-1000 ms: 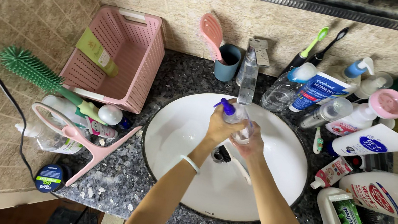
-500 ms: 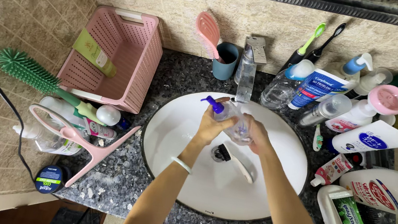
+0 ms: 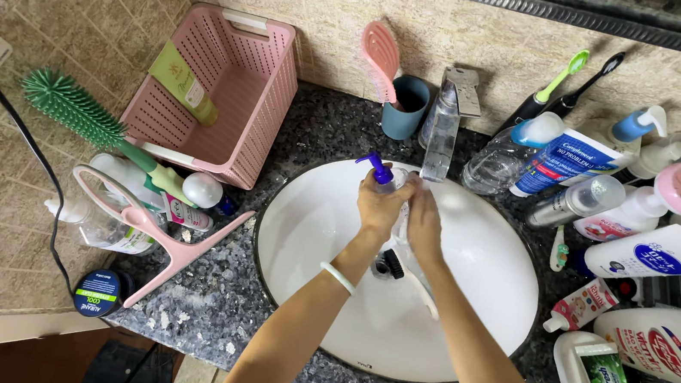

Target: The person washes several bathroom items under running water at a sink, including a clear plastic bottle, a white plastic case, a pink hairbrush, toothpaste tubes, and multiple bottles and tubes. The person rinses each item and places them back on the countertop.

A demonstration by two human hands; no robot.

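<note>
Both hands (image 3: 403, 212) around clear pump bottle (image 3: 389, 187) over sink (image 3: 486, 279)

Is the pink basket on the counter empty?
No, the pink basket holds a green tube that leans against its inner wall.

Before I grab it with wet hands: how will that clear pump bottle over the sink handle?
Probably slippery: the pump bottle is smooth clear plastic, held under the faucet. Likely light, since it looks nearly empty. Both hands clasp it.
</note>
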